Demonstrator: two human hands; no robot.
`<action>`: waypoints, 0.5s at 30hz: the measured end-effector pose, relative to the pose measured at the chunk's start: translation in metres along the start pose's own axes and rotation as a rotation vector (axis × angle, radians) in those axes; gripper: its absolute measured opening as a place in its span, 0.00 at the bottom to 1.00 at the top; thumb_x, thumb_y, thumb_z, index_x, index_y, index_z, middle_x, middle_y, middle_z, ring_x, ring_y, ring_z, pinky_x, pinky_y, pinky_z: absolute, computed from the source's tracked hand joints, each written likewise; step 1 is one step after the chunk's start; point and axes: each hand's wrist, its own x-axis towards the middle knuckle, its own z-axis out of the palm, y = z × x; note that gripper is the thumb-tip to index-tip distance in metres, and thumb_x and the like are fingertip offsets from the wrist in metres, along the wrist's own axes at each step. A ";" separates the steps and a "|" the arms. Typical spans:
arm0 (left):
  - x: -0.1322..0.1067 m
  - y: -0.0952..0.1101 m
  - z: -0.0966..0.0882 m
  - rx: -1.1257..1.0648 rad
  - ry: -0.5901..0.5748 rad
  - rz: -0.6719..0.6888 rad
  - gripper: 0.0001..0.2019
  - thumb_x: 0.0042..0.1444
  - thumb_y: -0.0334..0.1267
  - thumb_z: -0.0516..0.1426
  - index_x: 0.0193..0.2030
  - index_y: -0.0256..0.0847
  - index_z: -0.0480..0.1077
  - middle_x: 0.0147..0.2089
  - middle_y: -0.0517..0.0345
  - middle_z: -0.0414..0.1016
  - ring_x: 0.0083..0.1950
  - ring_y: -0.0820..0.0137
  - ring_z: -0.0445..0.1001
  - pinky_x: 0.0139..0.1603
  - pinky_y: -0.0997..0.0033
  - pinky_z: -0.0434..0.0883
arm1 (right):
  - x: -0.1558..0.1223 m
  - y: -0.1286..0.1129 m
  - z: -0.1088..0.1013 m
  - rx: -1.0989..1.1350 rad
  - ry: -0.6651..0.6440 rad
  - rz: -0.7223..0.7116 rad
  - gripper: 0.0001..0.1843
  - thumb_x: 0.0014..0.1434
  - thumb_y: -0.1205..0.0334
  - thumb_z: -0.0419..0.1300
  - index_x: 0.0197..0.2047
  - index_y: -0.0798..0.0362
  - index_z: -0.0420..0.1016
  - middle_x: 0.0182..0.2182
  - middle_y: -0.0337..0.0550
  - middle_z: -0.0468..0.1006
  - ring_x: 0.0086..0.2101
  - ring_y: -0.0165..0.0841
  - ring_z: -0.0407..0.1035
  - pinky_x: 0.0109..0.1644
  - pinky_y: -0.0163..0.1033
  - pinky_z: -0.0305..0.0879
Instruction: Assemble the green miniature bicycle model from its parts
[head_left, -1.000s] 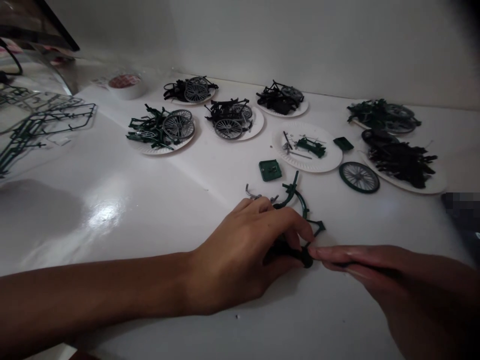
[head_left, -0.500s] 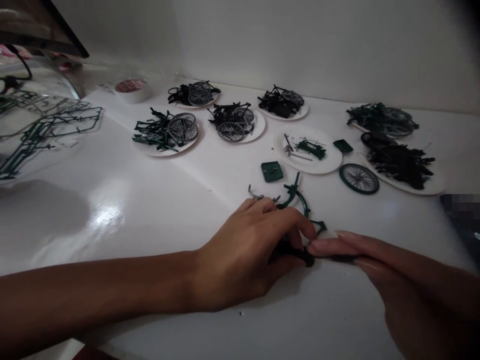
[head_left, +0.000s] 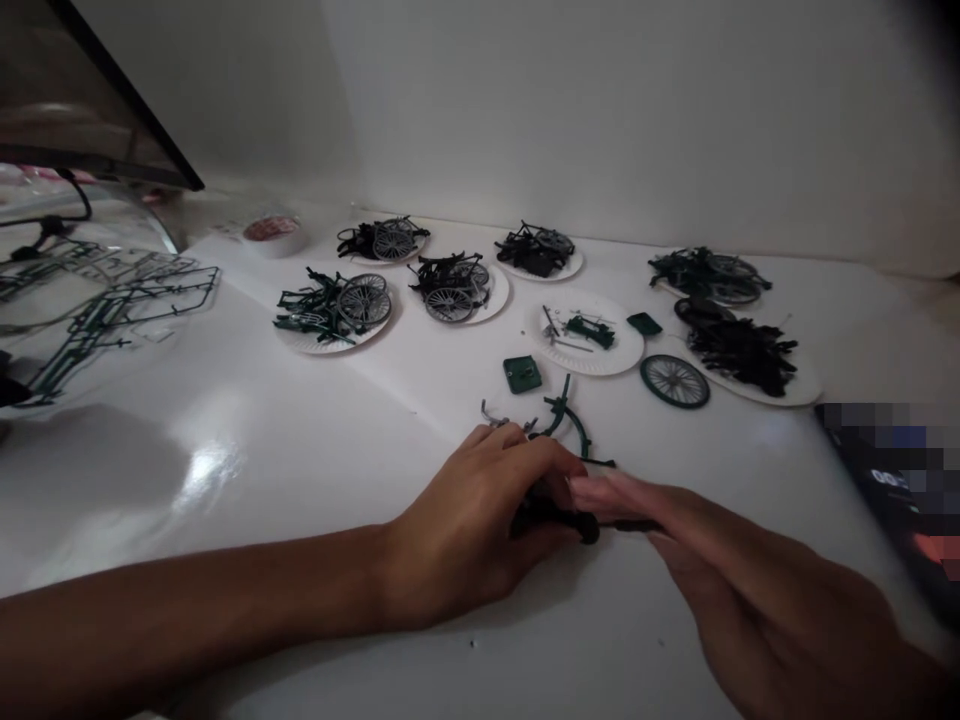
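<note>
Left hand (head_left: 465,530): fingers wrapped round a dark part (head_left: 589,528), low over the desk (head_left: 420,670)
Right hand (head_left: 712,555): fingers up against the left ones; whether they pinch anything, I can't tell
Green frame (head_left: 579,430): just beyond the hands, one curved piece joined on, by the look of it
Progress: early, I'd judge; green wheel (head_left: 675,381) and square piece (head_left: 523,374) lie loose, plates (head_left: 636,356) hold unassembled bicycle parts
Desk: glossy white, green sprues (head_left: 112,320) at left
Room: dim, pale wall (head_left: 525,110), monitor (head_left: 75,100) in the corner

hands (head_left: 466,522): 2 | plates (head_left: 594,366): probably 7 | loose wheel (head_left: 675,381): 1 | green squares (head_left: 523,376): 2 | monitor (head_left: 71,110): 1
</note>
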 end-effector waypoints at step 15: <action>0.002 0.005 0.004 -0.034 0.037 -0.027 0.11 0.58 0.29 0.63 0.46 0.40 0.70 0.43 0.55 0.75 0.45 0.65 0.71 0.48 0.63 0.68 | -0.003 0.005 0.011 0.100 0.149 -0.149 0.19 0.68 0.68 0.55 0.61 0.47 0.72 0.48 0.37 0.86 0.44 0.29 0.82 0.50 0.27 0.78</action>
